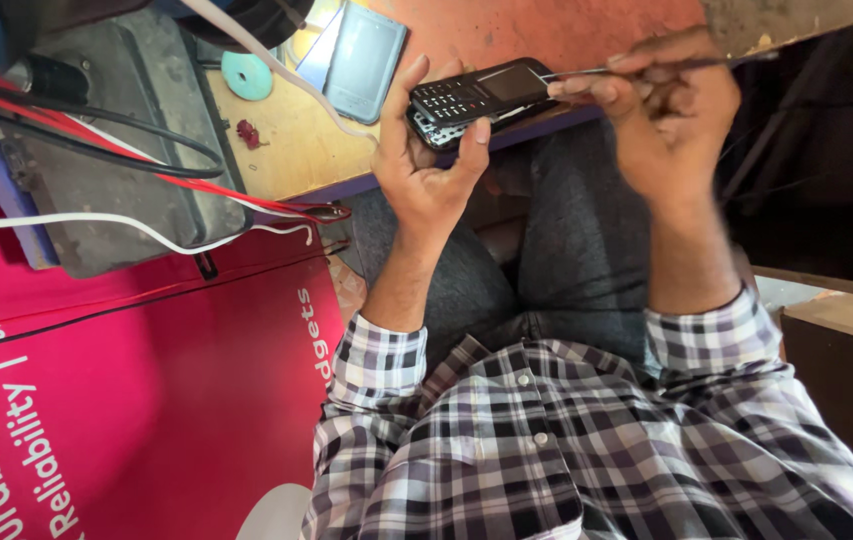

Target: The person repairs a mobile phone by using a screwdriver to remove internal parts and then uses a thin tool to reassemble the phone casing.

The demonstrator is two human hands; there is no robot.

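Note:
My left hand [426,160] grips a small black keypad phone [476,97], thumb on its near edge and fingers behind it. The phone's front cover looks lifted off the body at the keypad end. My right hand [661,95] pinches a thin metal tool [586,72] whose tip touches the screen end of the phone. Both hands are raised over my lap, in front of the edge of a wooden workbench [296,150].
A second phone or panel with a pale screen [361,60] lies on the bench, beside a teal disc [246,75]. A grey box [116,150] with red, black and white cables [116,225] sits at left. A pink printed board [146,400] fills the lower left.

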